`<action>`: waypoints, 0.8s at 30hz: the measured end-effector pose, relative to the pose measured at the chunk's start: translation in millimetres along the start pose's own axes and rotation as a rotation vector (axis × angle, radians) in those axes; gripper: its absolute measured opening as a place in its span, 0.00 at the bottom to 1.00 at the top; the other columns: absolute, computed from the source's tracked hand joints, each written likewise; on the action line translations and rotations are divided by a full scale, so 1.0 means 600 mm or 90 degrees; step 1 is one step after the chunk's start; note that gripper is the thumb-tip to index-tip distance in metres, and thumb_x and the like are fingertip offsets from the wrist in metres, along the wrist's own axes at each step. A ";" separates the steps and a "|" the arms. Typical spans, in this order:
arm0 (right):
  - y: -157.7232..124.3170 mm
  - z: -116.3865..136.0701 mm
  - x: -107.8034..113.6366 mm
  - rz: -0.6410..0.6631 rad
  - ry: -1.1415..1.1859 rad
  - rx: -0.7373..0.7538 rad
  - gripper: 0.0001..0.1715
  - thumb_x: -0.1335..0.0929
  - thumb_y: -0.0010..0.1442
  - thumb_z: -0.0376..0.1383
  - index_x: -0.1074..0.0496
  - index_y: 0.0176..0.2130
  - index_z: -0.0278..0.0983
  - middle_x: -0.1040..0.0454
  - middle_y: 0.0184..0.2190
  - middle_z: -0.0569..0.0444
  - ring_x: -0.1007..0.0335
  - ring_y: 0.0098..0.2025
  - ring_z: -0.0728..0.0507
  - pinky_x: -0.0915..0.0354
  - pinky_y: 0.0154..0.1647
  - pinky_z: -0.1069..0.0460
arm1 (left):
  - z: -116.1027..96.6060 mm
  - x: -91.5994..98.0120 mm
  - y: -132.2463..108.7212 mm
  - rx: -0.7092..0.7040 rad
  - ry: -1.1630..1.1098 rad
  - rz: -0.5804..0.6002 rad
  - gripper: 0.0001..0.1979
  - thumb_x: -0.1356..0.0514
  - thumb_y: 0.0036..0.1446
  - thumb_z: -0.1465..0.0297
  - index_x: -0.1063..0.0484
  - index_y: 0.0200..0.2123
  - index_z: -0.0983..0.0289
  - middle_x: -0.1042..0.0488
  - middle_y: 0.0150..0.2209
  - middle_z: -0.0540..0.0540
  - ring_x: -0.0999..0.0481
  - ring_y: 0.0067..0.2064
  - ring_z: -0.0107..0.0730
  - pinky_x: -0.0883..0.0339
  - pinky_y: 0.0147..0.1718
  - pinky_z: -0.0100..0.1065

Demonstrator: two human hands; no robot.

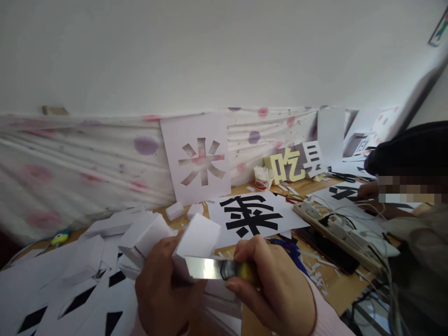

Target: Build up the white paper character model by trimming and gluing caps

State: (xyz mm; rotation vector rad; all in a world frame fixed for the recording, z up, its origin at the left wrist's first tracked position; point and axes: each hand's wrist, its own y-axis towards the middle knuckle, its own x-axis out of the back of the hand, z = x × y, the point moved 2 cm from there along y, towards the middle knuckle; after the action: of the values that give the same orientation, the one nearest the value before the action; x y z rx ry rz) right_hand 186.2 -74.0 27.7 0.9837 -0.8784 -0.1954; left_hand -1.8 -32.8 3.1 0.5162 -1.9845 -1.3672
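Low in the middle of the head view, my left hand (157, 287) grips a white foam-board block (200, 234) from its left side. My right hand (278, 282) is closed around the yellow and black handle of a utility knife (206, 267). Its broad blade points left and lies across the near edge of the block; whether it cuts in cannot be told. Other white foam-board pieces (149, 233) stand just behind and left of my left hand. Beyond my right hand lies a white sheet (217, 233) bearing a large black character.
A cut-out board (170, 163) leans on the plastic-covered wall. Foam letters (290, 165) and a paper cup (263, 181) stand behind. To the right are a cabled power strip (350, 245), a phone (329, 250), foam scraps and a co-worker (413, 233). White boards (42, 284) cover the left.
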 end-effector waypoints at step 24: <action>-0.007 0.003 -0.008 -0.028 -0.039 -0.047 0.19 0.44 0.71 0.53 0.41 0.39 0.43 0.26 0.23 0.56 0.31 0.20 0.45 0.43 0.20 0.52 | -0.040 0.004 -0.019 0.122 0.031 -0.064 0.16 0.35 0.54 0.59 0.30 0.42 0.61 0.20 0.38 0.57 0.18 0.37 0.42 0.25 0.33 0.35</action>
State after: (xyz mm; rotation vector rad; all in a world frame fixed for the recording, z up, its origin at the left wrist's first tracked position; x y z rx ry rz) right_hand 182.6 -75.3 22.3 0.9326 -0.9000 -0.2943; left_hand 12.9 -54.5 -1.5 0.7394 -2.0856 -1.2181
